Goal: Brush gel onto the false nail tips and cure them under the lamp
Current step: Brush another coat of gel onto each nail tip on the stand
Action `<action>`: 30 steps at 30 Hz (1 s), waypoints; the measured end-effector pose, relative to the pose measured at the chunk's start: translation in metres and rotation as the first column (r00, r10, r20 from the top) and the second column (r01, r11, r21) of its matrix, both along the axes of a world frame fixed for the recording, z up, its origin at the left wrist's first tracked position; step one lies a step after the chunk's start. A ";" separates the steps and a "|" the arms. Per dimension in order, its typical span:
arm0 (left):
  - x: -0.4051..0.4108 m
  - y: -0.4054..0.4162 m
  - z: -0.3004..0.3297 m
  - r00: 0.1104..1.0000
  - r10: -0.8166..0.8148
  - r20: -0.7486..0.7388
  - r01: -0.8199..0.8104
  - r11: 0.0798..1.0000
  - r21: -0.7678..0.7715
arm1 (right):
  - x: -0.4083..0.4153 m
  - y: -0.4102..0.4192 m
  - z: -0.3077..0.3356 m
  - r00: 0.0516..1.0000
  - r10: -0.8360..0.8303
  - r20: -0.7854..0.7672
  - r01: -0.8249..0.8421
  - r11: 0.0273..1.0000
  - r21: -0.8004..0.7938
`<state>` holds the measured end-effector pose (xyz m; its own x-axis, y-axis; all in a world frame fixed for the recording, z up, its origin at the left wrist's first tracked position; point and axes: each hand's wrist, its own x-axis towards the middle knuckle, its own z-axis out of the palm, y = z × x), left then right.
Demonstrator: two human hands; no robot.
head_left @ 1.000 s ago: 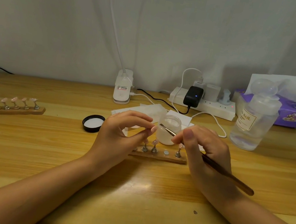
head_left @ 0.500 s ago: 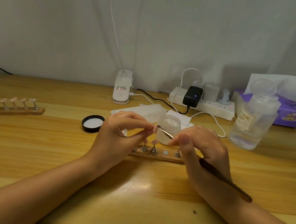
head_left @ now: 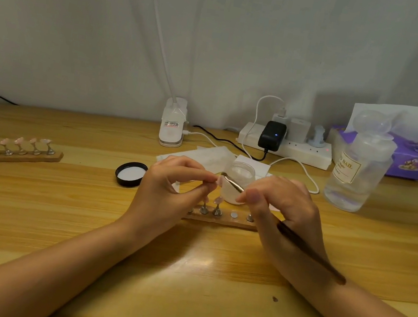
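Clearly the brushing step was in hand, not the curing. Toward the left edge of the desk stood a wooden strip of five nail tips on metal pegs, well apart from the work. Nearer the middle lay a black jar lid, just left of the left hand, whose thumb and fingertips pinched a single pale tip lifted off its peg. Behind the hands, toward the back edge, the white clip lamp stood upright with its neck rising out of view. Between the hands sat the open gel jar, and in front of it the second strip, with one bare peg base showing among the pegs. The right hand held the brush pen-fashion, fingers curled round its dark handle, the bristle end meeting the held tip. Farther right stood a clear bottle near a purple tissue pack.

Next, I judged, the coated tip would need setting back on the bare peg without smearing the gel, which called for a steady pinch at its edges; whether the coat was complete I could not tell.
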<state>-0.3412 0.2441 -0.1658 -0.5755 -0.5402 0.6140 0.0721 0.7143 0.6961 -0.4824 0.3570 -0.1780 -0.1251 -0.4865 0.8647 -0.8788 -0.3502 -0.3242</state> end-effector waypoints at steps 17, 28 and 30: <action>0.000 0.002 0.002 1.000 0.012 0.012 -0.012 1.000 -0.004 | 0.002 -0.001 0.001 0.999 0.049 0.020 -0.050 0.997 0.057; 0.001 0.002 0.004 1.000 0.013 0.021 -0.013 1.000 -0.005 | 0.001 0.000 0.001 0.996 0.069 0.059 -0.071 0.997 0.030; 0.000 0.002 0.004 1.000 0.018 0.022 -0.018 1.000 -0.006 | 0.002 -0.001 0.002 0.994 0.092 0.066 -0.095 0.994 0.056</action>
